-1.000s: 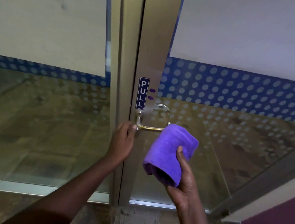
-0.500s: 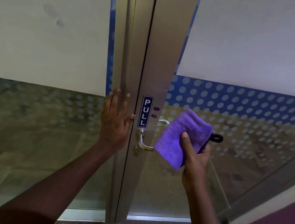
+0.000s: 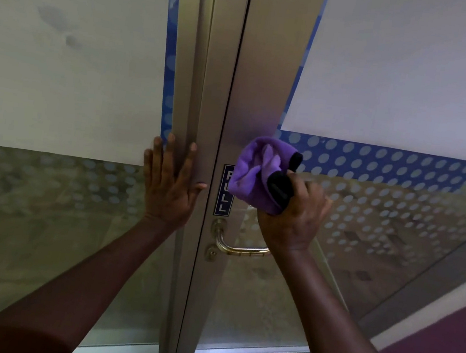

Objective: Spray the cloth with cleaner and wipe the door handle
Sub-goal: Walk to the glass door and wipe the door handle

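- A white frosted sheet [image 3: 63, 67] is seen on the left glass pane, with clear glass below it.
- The left hand [image 3: 170, 186] is laid flat on the fixed metal frame [image 3: 190, 83] and the edge of the white sheet. Its fingers are straight and spread, and nothing is held in it.
- The door stile [image 3: 257, 62] is set just right of that hand, with a thin dark gap between it and the frame.
- A blue PULL sign [image 3: 223, 201] is fixed on the stile, and its upper part is covered by the cloth.
- The door handle [image 3: 235, 245], a brass-coloured lever, is mounted below the sign. Its free end is hidden behind the right wrist.
- The purple cloth [image 3: 255, 176] is bunched and held in front of the stile, above the handle and apart from it. Whether the stile is touched cannot be told.
- The right hand [image 3: 294, 216] is curled tightly round the cloth. A black object [image 3: 280, 188] is gripped along with it, but its kind cannot be told.
- A blue band with pale dots [image 3: 374, 164] is seen across the right pane.
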